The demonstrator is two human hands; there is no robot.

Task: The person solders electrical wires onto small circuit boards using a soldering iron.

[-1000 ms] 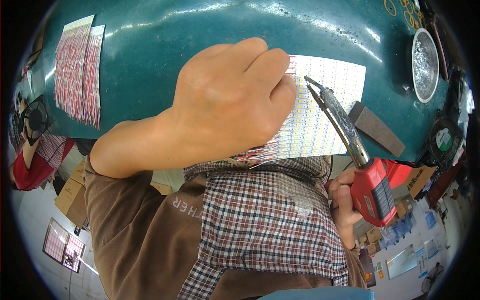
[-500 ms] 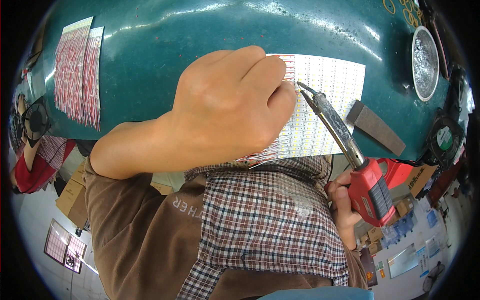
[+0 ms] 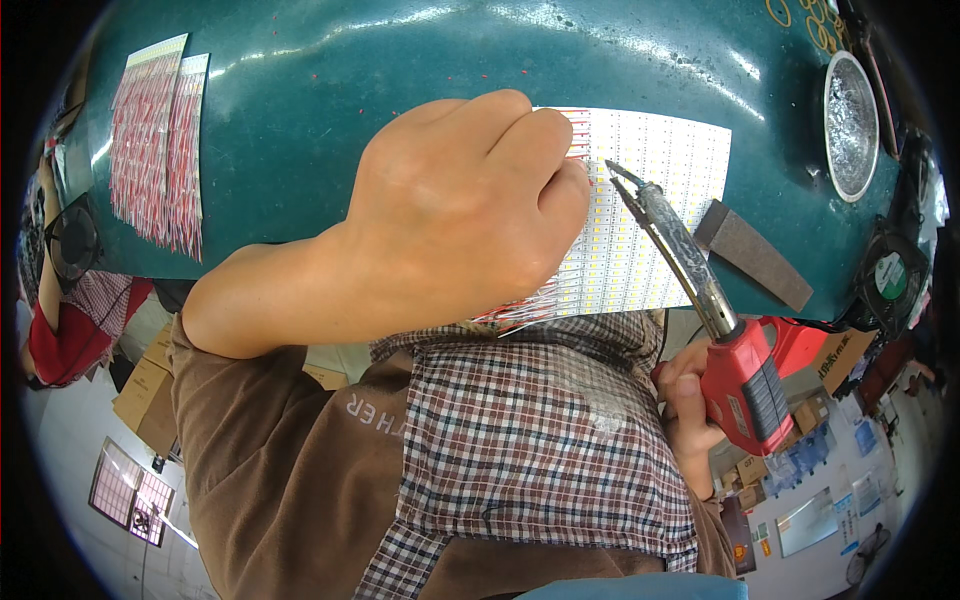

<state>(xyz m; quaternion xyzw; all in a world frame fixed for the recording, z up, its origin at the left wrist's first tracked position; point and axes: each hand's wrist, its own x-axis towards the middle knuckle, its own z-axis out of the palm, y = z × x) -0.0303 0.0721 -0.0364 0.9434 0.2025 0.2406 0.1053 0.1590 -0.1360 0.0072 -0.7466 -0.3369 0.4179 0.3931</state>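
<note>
My left hand (image 3: 465,200) is closed over the left part of a white LED circuit board (image 3: 655,200). Its thumb and forefinger press together by the row of red wires (image 3: 579,135); whatever they pinch is hidden. Below the hand, loose ends of thin red and white wires (image 3: 525,310) stick out past the board. My right hand (image 3: 690,405) is wrapped around the handle of a red soldering gun (image 3: 742,390). The gun's long metal barrel slants up and left across the board, its dark tip just right of my left fingertips.
A grey-brown block (image 3: 755,255) touches the board's right side. Beyond it stand a metal bowl (image 3: 850,128) and a small fan (image 3: 888,275). Wired boards (image 3: 155,140) lie stacked at far left, near another fan (image 3: 73,240) and a person in red (image 3: 75,335).
The soldering gun has shifted slightly to the right, so its tip is a little farther from my left fingertips. My left hand has hardly moved.
</note>
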